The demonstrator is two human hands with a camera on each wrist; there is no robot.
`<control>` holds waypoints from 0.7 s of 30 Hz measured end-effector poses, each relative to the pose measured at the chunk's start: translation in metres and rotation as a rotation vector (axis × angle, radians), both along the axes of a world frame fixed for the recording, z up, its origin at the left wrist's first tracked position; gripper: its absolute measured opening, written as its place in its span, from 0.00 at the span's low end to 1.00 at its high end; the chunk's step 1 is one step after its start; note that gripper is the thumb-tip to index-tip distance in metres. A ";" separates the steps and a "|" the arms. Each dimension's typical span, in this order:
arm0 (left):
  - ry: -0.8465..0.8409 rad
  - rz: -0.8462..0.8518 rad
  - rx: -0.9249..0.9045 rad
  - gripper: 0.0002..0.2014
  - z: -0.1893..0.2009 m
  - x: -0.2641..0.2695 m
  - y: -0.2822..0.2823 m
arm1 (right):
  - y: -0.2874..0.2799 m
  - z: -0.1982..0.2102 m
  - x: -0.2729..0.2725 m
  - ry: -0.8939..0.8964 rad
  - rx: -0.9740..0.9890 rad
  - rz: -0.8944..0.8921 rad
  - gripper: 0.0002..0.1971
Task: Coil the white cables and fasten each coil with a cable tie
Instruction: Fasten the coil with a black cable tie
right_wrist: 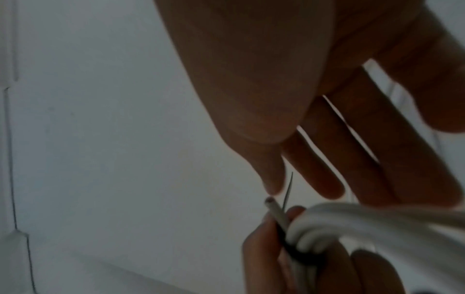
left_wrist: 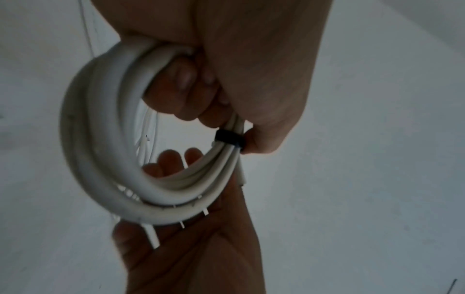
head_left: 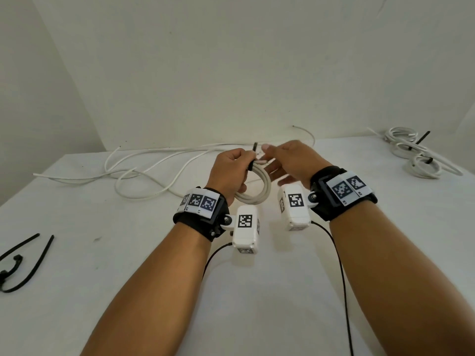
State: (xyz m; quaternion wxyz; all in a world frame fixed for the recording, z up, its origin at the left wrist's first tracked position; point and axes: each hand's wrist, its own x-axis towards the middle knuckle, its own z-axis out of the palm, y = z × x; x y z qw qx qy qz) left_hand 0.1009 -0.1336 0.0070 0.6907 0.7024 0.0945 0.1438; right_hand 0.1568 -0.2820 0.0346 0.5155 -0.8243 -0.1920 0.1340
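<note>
My left hand (head_left: 231, 165) grips a coil of white cable (head_left: 257, 191) held above the table. A black cable tie (head_left: 253, 161) is looped round the coil's top, its tail standing up beside the left thumb. In the left wrist view the tie's band (left_wrist: 229, 139) wraps the strands just below my left hand (left_wrist: 239, 69), whose fingers curl through the coil (left_wrist: 105, 159). My right hand (head_left: 290, 160) hovers to the right with straight fingers. In the right wrist view, the thin tie tail (right_wrist: 289, 189) stands between thumb and forefinger of the right hand (right_wrist: 276, 99), untouched. A cut cable end (right_wrist: 275, 210) pokes out of the coil (right_wrist: 352, 224).
Loose white cables (head_left: 154, 160) sprawl over the white table's (head_left: 128, 253) back left. Three tied coils (head_left: 416, 155) lie at the far right. Spare black cable ties (head_left: 25, 258) lie at the left front edge. A wall rises close behind the table.
</note>
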 end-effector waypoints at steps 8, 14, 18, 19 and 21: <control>-0.028 0.039 0.000 0.12 0.007 -0.001 -0.001 | -0.020 0.005 -0.025 0.214 0.175 0.100 0.21; -0.017 -0.071 0.048 0.09 0.013 -0.007 -0.032 | -0.055 -0.005 -0.037 0.370 0.306 0.108 0.14; 0.024 -0.212 0.182 0.11 0.020 -0.001 -0.062 | -0.088 -0.015 -0.039 0.413 0.424 0.032 0.12; 0.029 -0.252 0.195 0.11 0.022 0.001 -0.071 | -0.098 -0.015 -0.040 0.392 0.439 0.008 0.13; 0.025 -0.312 0.226 0.16 0.025 0.008 -0.092 | -0.120 -0.010 -0.044 0.300 0.400 -0.040 0.11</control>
